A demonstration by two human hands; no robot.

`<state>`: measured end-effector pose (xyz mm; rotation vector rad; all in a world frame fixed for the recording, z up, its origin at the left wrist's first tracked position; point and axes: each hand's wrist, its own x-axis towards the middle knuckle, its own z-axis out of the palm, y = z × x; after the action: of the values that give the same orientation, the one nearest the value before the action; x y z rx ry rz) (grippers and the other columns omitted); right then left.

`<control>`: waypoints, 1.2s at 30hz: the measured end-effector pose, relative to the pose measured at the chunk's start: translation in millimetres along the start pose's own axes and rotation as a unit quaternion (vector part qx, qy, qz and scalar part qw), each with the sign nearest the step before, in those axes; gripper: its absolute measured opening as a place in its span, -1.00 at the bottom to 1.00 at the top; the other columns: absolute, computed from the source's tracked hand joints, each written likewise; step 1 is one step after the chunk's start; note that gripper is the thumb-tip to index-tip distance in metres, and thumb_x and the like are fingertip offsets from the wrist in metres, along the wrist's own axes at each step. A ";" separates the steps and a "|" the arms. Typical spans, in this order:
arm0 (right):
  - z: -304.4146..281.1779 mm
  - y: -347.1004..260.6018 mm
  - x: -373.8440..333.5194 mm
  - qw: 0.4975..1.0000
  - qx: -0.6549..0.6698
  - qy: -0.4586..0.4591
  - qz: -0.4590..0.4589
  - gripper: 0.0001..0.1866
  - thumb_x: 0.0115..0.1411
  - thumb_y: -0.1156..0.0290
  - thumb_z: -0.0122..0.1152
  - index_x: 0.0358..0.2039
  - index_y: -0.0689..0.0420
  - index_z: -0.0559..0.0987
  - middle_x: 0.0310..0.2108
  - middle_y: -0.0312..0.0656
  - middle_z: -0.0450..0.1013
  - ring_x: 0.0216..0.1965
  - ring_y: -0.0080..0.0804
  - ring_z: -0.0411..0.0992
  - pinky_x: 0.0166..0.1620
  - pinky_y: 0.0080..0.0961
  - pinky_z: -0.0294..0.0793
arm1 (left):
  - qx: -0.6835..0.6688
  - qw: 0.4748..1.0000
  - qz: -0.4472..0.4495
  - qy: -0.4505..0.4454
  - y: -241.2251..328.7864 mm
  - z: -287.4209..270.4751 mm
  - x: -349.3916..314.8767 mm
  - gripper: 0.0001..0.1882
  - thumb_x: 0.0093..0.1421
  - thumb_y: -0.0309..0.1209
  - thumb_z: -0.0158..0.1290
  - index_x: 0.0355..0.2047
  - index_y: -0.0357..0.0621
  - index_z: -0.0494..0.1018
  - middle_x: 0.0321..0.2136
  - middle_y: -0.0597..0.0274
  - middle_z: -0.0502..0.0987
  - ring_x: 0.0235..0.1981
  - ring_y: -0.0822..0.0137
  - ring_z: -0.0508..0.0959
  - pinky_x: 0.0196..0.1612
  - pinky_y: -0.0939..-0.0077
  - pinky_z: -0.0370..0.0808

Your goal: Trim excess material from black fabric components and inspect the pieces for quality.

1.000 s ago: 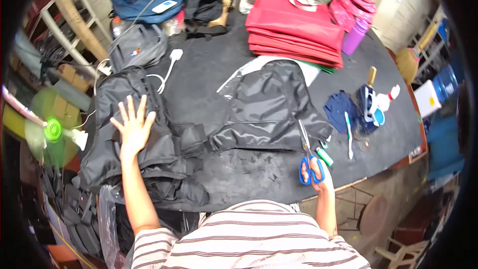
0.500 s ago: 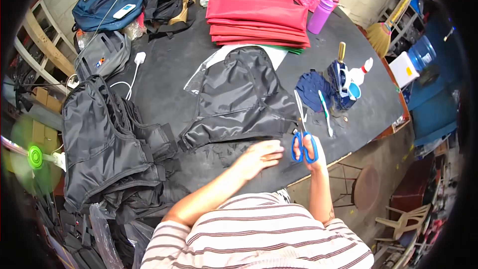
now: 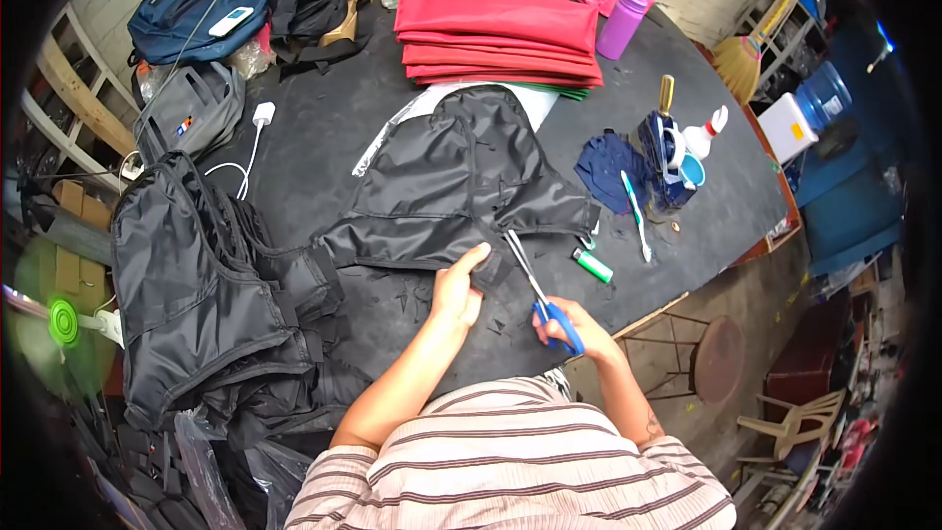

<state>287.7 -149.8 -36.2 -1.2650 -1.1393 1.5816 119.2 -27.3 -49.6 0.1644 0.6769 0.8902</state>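
Observation:
A black fabric bag piece with stitched edges lies on the dark table in front of me. My left hand grips its lower edge, thumb on top and fingers curled beneath. The blue-handled scissors are in my right hand, fingers in the loops. Their blades point up and left, with the tips at the fabric's lower edge near my left thumb. Just right of the blades lies a green lighter. Small dark scraps are scattered on the table below the fabric.
Black bag pieces are piled at the left. Folded red fabric and a purple bottle stand at the back. To the right are a toothbrush, a navy cloth and a container of tools. A fan spins at far left.
My left hand has taken hold of the fabric's lower edge. The scissors have swung down and left toward that edge. The fabric has shifted left, and the green lighter now shows.

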 end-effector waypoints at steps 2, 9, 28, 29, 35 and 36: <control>8.6 -4.1 5.3 0.999 0.018 -0.030 0.005 -0.62 0.03 0.09 0.21 -0.42 0.15 0.38 -0.61 -0.39 0.28 -0.57 -0.69 0.22 -0.48 -0.73 0.22 | 0.019 0.999 0.024 0.008 3.1 -1.6 -1.4 -0.77 0.00 -0.57 0.10 -0.29 -0.35 0.43 -0.36 0.13 0.52 -0.34 0.32 0.54 -0.23 0.45 0.47; 23.2 -4.0 12.8 1.000 0.018 -0.021 0.014 -0.62 0.01 0.10 0.24 -0.47 0.15 0.37 -0.61 -0.38 0.28 -0.56 -0.67 0.22 -0.47 -0.71 0.21 | 0.061 0.992 0.115 0.001 2.5 -7.3 1.9 -0.68 -0.02 -0.59 0.09 -0.20 -0.33 0.38 -0.28 0.16 0.49 -0.29 0.34 0.51 -0.18 0.49 0.44; 31.3 -9.4 15.5 0.988 -0.012 0.130 0.078 -0.77 -0.05 0.36 0.31 -0.62 0.17 0.43 -0.76 -0.37 0.31 -0.73 -0.71 0.24 -0.67 -0.74 0.15 | 0.068 0.992 0.108 0.006 -4.4 -15.2 3.7 -0.57 -0.03 -0.59 0.11 -0.09 -0.27 0.32 -0.19 0.21 0.45 -0.19 0.35 0.46 -0.07 0.48 0.37; 31.1 -7.5 15.7 0.989 -0.004 0.135 0.066 -0.78 -0.05 0.37 0.30 -0.61 0.17 0.43 -0.76 -0.37 0.31 -0.73 -0.71 0.25 -0.67 -0.74 0.16 | 0.071 0.994 0.084 0.008 -3.0 -11.7 0.3 -0.60 0.00 -0.54 0.10 -0.11 -0.26 0.33 -0.21 0.20 0.46 -0.20 0.34 0.47 -0.07 0.45 0.38; -9.2 -34.2 4.1 0.999 0.034 -0.032 0.008 -0.50 0.02 -0.09 0.12 -0.55 0.18 0.42 -0.71 -0.32 0.31 -0.67 -0.60 0.26 -0.58 -0.69 0.20 | -0.009 0.992 -0.109 -0.056 -9.9 -28.3 -28.3 -0.73 0.14 -0.26 -0.01 -0.27 -0.20 0.36 -0.26 0.03 0.48 -0.25 0.22 0.50 -0.14 0.33 0.45; -23.0 -38.7 0.4 0.995 0.013 -0.098 0.026 -0.44 -0.02 -0.15 0.13 -0.54 0.19 0.42 -0.70 -0.32 0.32 -0.66 -0.61 0.26 -0.57 -0.70 0.19 | -0.021 0.990 -0.123 -0.064 -13.2 -34.1 -33.4 -0.79 0.15 -0.32 -0.01 -0.30 -0.20 0.38 -0.28 0.03 0.49 -0.26 0.19 0.50 -0.15 0.33 0.47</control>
<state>312.0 -134.8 -1.5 -1.1499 -1.2114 1.7842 92.6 -65.8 -65.7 0.0963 0.5449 0.6502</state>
